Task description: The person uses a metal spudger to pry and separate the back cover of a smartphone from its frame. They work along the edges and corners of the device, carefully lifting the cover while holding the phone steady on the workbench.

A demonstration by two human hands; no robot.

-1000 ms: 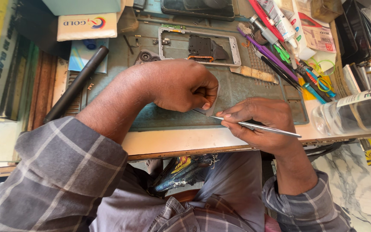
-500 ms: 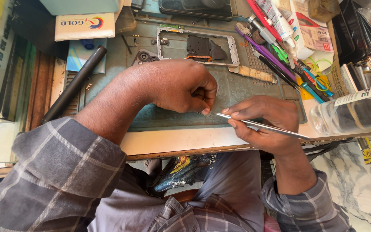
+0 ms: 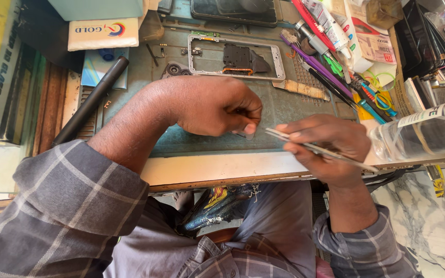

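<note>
Tweezers [image 3: 315, 148] are pinched in the right hand [image 3: 330, 146], tips aimed at a small part [image 3: 244, 135] pressed onto the green mat [image 3: 191, 141] by the closed left hand [image 3: 217, 105]. Behind them on the bench [image 3: 217, 170], the phone frame [image 3: 235, 55] lies stripped and unassembled, so much work is judged left.

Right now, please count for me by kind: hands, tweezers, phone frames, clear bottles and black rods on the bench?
Hands: 2, left hand and right hand
Tweezers: 1
Phone frame: 1
Clear bottle: 1
Black rod: 1
Total: 6
</note>
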